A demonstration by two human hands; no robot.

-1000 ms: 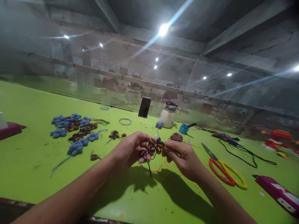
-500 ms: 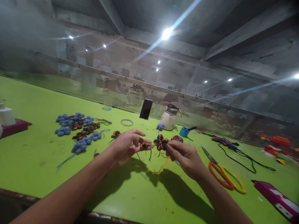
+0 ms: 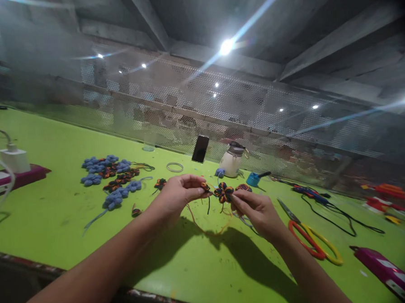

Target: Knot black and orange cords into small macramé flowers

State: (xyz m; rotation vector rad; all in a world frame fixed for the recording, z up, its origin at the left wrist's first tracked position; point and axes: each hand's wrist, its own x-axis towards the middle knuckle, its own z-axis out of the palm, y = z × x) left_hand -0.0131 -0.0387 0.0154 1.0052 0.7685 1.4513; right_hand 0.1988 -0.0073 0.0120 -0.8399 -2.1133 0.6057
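A small knotted cord flower in dark, orange and blue strands hangs between both hands above the green table. My right hand pinches the flower from below right. My left hand pinches a small cord petal piece just left of the flower, with loose cord ends dangling under it. Both hands are closed in a pinch.
A pile of blue and dark cord flowers lies at the left. Scissors with red and yellow handles lie at the right, by a black cord. A phone, a white jar, a ring and a perforated screen stand behind.
The hands have drawn slightly apart: the left now pinches a small piece separate from the flower in the right. Both hands and the view have shifted a little to the right.
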